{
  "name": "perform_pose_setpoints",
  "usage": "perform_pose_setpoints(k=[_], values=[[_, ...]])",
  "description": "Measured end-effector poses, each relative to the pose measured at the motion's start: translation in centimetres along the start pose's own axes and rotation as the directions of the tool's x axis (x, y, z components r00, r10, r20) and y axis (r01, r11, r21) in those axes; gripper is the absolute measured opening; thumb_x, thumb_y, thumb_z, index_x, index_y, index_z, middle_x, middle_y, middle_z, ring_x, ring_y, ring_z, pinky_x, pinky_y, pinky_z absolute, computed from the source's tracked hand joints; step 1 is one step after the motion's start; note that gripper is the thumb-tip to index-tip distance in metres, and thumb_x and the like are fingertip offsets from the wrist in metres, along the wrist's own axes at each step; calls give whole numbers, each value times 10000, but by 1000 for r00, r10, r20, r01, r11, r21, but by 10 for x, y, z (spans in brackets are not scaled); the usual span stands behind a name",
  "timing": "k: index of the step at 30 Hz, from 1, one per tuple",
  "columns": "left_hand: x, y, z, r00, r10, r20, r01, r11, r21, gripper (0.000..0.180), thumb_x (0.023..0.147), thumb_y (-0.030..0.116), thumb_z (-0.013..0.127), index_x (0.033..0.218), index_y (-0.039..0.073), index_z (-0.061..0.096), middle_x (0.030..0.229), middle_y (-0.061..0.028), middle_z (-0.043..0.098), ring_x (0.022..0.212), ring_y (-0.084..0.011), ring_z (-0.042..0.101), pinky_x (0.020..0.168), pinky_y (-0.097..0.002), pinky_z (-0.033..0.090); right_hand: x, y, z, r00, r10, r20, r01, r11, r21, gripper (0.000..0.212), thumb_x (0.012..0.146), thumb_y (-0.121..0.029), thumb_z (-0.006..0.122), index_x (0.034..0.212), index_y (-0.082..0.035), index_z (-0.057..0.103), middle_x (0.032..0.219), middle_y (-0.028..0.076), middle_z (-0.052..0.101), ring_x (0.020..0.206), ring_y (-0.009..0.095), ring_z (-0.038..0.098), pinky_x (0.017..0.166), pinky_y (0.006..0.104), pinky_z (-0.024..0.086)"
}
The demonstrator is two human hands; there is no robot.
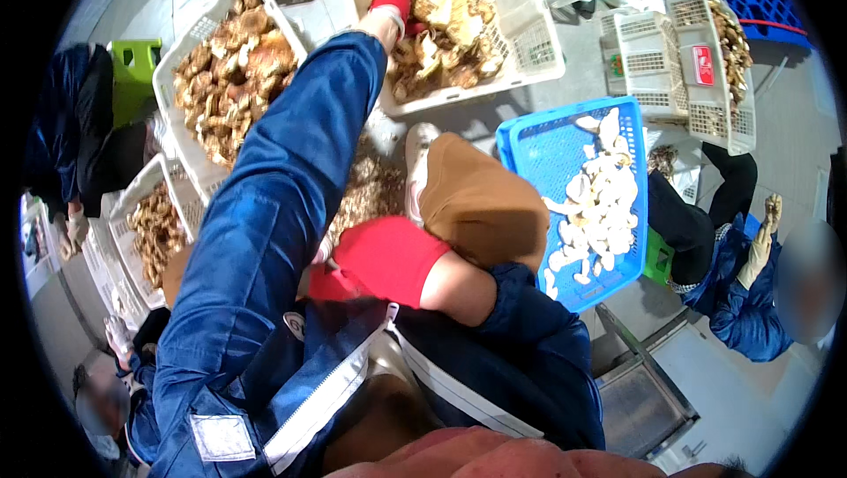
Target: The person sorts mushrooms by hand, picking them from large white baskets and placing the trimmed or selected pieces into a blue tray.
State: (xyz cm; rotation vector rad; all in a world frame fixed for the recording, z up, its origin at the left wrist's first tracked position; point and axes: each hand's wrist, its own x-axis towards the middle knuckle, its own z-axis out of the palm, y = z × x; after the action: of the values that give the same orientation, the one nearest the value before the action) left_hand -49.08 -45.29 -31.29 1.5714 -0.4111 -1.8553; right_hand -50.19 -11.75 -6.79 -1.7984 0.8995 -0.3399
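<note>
My left hand (394,7), in a red glove, reaches far forward into a large white crate (529,41) of brownish mushrooms (450,55). Its fingers are largely hidden among the mushrooms. Close to my body is my right hand (381,257), also red-gloved, bent inward and curled. Its fingertips are blurred and partly hidden, and a small pale bit shows beside them; I cannot make out what it holds. Pale trimmed mushrooms (603,191) lie in a blue basket (529,138) to the right of my brown-covered knee (485,200).
Another white crate (163,81) heaped with brown mushrooms stands left of my arm. Scraps (371,187) litter the floor between my feet. Stacked white crates (648,55) stand at the far right. Co-workers sit on both sides, one with a gloved hand (757,253) at right.
</note>
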Motion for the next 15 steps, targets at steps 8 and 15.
perform_pose_setpoints(k=[8, 15], values=[[-189, 54, -61, 807, 114, 579, -121, 992, -27, 165, 983, 219, 538, 989, 63, 593, 797, -63, 628, 788, -239, 661, 680, -379, 549, -61, 57, 14, 933, 148, -329, 21, 889, 458, 340, 916, -127, 645, 1215, 28, 602, 1219, 153, 629, 1078, 222, 620, 881, 333, 506], [-238, -65, -272, 719, -577, 388, -190, 373, 908, 332, 936, 350, 547, 921, 64, 714, 769, -63, 667, 684, -184, 652, 596, -318, 547, -27, -1, -48, 818, 162, -552, -148, 986, 70, 147, 794, -82, 748, 933, -52, 713, 877, 81, 693, 761, 188, 664, 677, 279, 508]])
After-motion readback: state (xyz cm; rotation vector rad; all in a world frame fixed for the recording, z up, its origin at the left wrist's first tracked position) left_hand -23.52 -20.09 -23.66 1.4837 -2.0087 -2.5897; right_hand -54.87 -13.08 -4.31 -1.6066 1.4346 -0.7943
